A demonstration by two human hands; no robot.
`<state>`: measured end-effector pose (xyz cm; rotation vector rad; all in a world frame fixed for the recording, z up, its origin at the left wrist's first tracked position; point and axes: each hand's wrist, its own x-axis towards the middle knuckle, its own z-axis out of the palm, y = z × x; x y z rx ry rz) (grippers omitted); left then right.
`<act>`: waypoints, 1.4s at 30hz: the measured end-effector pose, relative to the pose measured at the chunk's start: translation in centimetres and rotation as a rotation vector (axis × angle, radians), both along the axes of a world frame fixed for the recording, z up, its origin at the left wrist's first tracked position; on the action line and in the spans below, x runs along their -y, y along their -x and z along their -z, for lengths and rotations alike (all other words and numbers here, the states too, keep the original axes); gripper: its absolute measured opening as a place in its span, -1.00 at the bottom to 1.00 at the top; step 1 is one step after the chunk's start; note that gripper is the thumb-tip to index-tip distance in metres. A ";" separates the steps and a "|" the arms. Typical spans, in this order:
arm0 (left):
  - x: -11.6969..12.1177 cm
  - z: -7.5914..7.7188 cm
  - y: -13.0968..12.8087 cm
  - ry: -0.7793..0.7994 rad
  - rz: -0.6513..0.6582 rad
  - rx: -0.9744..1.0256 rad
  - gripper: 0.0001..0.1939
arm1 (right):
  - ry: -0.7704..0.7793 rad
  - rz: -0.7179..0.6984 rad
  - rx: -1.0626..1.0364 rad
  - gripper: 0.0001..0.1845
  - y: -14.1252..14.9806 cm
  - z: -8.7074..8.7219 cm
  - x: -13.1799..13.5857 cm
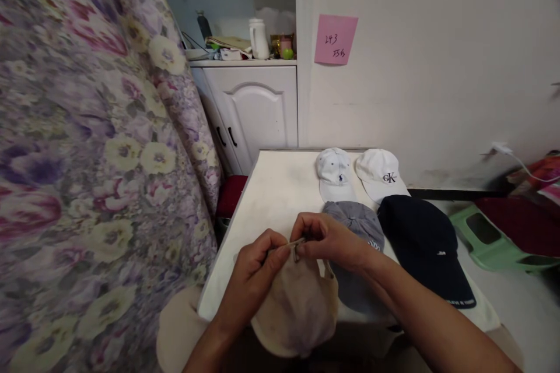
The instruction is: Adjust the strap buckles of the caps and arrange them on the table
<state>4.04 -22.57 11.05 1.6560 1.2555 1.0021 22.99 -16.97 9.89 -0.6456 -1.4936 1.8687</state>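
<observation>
A beige baseball cap (pixel 297 303) hangs between my two hands at the front edge of the table, its back strap uppermost. My left hand (pixel 258 268) pinches one side of the strap between thumb and fingers. On the other side, my right hand (pixel 324 239) grips the strap near a small buckle. Behind my right wrist lies a grey cap (pixel 354 221), partly covered by the arm. A navy cap (pixel 420 233) rests to its right. Farther back sit a pale cap with a small dark emblem (pixel 335 169) and a white cap marked CK (pixel 380 172).
The table (pixel 275 186) has a cream top. A floral curtain (pixel 109 157) hangs at the left. Behind stands a white cabinet (pixel 262 105) with a white jug (pixel 259 39) on it. A green stool (pixel 481 245) is at the right, and a pink note (pixel 336 39) is on the wall.
</observation>
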 end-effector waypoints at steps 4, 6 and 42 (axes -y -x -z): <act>-0.3 -0.4 0.1 0.072 0.082 -0.037 -0.78 | -0.022 0.004 -0.010 -0.75 -0.8 -0.8 -0.1; -0.3 -0.4 0.1 0.125 0.131 -0.023 -0.77 | -0.011 -0.019 -0.046 -0.76 -1.1 -1.0 -0.2; -0.3 0.0 1.2 0.372 0.168 0.328 -0.72 | -0.007 -0.061 -0.050 -0.77 -0.1 -0.5 -0.8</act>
